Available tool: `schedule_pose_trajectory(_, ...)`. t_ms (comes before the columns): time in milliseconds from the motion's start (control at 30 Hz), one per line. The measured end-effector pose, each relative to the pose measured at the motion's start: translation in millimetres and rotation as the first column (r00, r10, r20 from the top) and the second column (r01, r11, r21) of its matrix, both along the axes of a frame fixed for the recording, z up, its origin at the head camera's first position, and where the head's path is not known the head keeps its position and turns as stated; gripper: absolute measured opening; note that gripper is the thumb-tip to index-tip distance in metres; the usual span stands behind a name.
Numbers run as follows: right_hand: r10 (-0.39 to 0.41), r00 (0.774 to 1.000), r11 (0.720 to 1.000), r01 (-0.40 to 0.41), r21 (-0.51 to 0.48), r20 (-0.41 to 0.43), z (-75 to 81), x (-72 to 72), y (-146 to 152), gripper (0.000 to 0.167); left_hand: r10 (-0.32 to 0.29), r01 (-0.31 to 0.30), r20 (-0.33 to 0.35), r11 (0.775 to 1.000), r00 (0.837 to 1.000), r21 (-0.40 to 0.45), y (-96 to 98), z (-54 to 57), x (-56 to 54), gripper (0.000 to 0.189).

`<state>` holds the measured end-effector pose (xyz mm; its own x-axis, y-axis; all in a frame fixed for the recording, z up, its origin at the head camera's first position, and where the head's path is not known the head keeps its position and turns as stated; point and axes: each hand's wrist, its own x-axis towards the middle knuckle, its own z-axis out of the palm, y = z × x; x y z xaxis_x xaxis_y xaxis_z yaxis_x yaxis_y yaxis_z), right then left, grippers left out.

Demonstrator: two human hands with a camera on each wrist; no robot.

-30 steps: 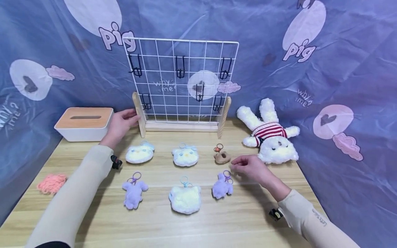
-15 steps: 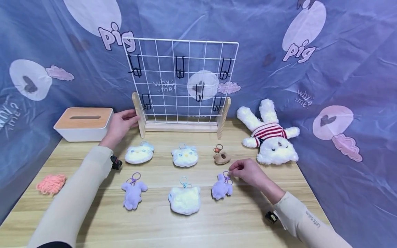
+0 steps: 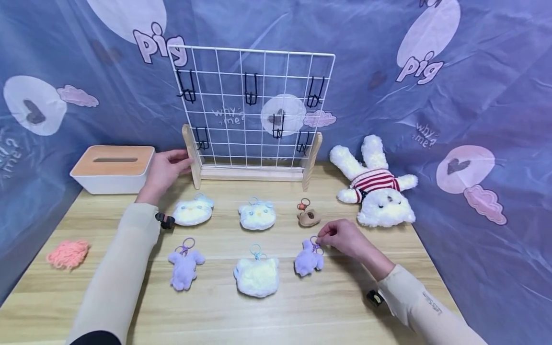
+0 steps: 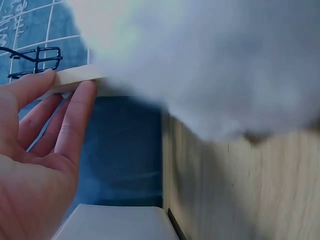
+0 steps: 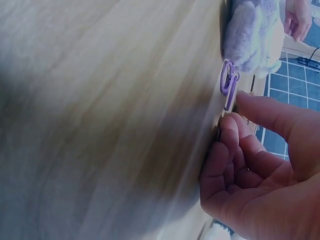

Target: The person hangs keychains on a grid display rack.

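Left hand (image 3: 164,171): fingers spread, touching wooden post (image 3: 189,138). My right hand (image 3: 347,239): fingertips at 9 o'clock, by plush keychain (image 3: 307,262)'s purple ring (image 5: 223,82); can't tell if pinching.

- Plush keychain by the right hand (image 3: 343,235): lilac, with a purple ring (image 3: 314,240); the other lilac plush (image 3: 183,270) matches
- Wire grid (image 3: 253,74): white, with black hooks (image 3: 251,89)
- Front middle plush (image 3: 257,277): white, pale blue ring (image 3: 256,250)
- Small plush (image 3: 309,218): brown
- Plush doll (image 3: 385,209): white; red-and-white striped top (image 3: 375,180)
- Tissue box (image 3: 113,184): white, tan lid (image 3: 92,165)
- Yarn (image 3: 68,254): coral pink
- Tabletop (image 3: 207,321): pale, streaked wood grain
- Backdrop (image 3: 366,33): blue, pink clouds and lettering
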<state>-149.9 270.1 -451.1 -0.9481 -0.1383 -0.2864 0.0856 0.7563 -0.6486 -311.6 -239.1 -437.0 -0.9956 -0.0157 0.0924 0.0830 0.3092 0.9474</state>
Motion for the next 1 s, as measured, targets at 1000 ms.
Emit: schedule_pose_trajectory(1000, 0.016, 0.998, 0.994, -0.009, 0.111, -0.067, -3.7, -3.1, -5.7, 0.012, 0.049, -0.049, -0.013, 0.998, 0.999, -0.027, 3.7, -5.8, 9.4, 0.04)
